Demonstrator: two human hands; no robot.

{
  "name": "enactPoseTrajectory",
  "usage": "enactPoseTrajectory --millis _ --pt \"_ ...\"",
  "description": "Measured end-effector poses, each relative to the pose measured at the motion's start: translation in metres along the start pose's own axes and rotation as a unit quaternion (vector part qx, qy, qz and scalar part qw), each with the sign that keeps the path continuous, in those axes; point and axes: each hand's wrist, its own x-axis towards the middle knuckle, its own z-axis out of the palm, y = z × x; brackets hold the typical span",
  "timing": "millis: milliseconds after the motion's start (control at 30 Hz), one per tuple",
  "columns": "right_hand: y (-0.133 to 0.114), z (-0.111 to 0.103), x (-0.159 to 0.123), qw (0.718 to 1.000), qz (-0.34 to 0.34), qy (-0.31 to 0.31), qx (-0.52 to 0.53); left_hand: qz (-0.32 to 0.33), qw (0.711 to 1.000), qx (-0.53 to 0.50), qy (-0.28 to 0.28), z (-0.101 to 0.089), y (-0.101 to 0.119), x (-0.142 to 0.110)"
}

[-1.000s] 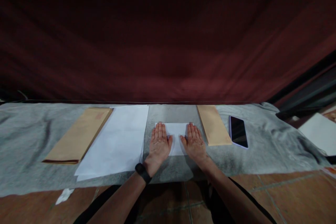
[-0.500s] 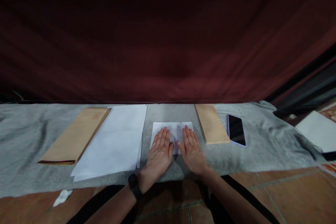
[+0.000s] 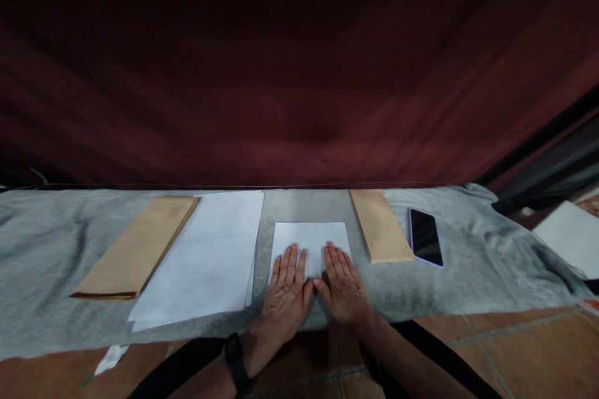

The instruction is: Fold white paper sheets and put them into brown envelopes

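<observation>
A white sheet of folded paper (image 3: 309, 235) lies flat on the grey cloth in front of me. Across its near left part rests my left hand (image 3: 286, 292), palm down with fingers stretched out. My right hand (image 3: 344, 287) lies flat on the near right part, its fingers also extended. The two thumbs almost meet at the paper's near edge, and the palms and fingers cover that side. Neither hand grips anything.
Left of the paper are a stack of white sheets (image 3: 201, 262) and brown envelopes (image 3: 135, 246). A brown envelope (image 3: 381, 224) and a phone (image 3: 425, 237) lie to the right. The grey cloth (image 3: 482, 262) ends at a tiled floor (image 3: 449, 346); a dark red curtain (image 3: 299, 106) hangs behind.
Both hands have slid toward me over the paper, baring its far part, and the thumbs have come closer together. The view has shifted slightly.
</observation>
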Motion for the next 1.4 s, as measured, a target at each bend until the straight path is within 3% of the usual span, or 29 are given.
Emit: enactPoseTrajectory --millis 367,467,600,767,1300,1400 --pt "0.027 -0.006 -0.007 0.998 0.052 0.006 -0.036 -0.033 0.999 0.029 -0.026 -0.011 -0.011 -0.006" --pt "0.020 -0.014 -0.003 0.999 0.031 -0.002 -0.007 -0.015 0.999 0.023 -0.023 -0.017 -0.003 -0.006" --pt "-0.001 -0.022 -0.007 0.997 -0.037 -0.019 0.063 0.058 0.998 0.000 -0.023 -0.018 0.012 -0.013" --pt "-0.014 -0.022 -0.020 0.994 -0.084 -0.022 0.063 0.070 0.997 -0.014 -0.040 -0.011 0.015 -0.022" --pt "0.022 -0.016 -0.023 0.999 -0.029 -0.017 -0.025 -0.043 0.997 0.035 -0.046 -0.014 0.001 -0.020" --pt "0.023 -0.019 -0.017 0.999 0.009 -0.034 -0.025 -0.069 0.995 0.041 -0.058 -0.017 -0.001 -0.011"
